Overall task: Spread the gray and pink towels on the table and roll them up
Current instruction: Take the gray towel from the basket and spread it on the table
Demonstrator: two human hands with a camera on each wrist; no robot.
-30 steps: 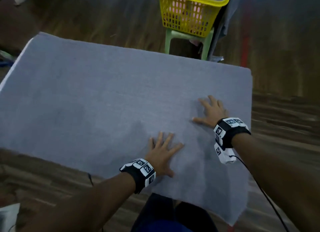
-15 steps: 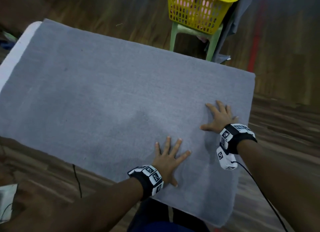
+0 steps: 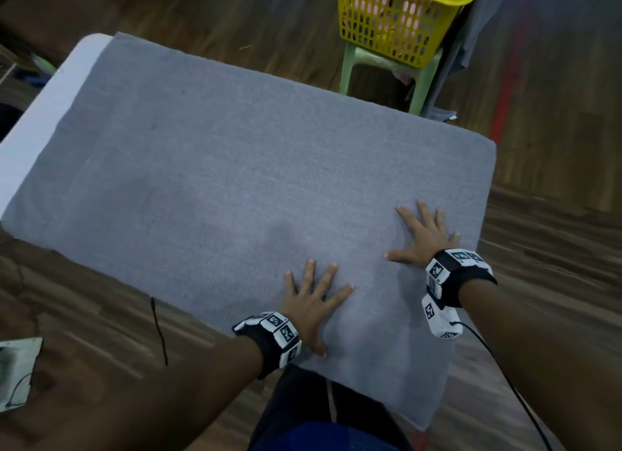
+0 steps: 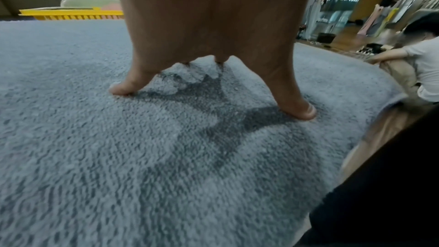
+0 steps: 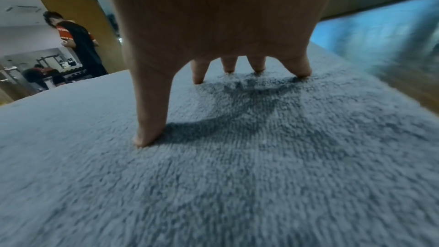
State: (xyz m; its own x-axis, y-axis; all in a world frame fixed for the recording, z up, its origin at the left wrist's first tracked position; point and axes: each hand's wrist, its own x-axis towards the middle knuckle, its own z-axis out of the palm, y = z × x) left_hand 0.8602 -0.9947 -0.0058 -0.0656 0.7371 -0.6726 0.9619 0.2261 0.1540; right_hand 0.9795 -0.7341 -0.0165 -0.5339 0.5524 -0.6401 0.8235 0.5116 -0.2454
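Observation:
The gray towel lies spread flat over the white table, with its near right corner hanging over the edge. My left hand rests flat on it near the front edge, fingers straight and splayed. My right hand presses flat on it near the right edge, fingers also spread. The wrist views show the fingertips of the left hand and the right hand pushing into the gray towel's pile. Pink towel cloth shows through the yellow basket's mesh.
The yellow basket stands on a light green stool beyond the table's far edge, with gray cloth hanging beside it. Wooden floor surrounds the table. A person sits to the right, another stands farther off.
Both hands stay flat on the gray towel and have slid slightly toward its right end. The head view has shifted, showing more of the table's white left edge.

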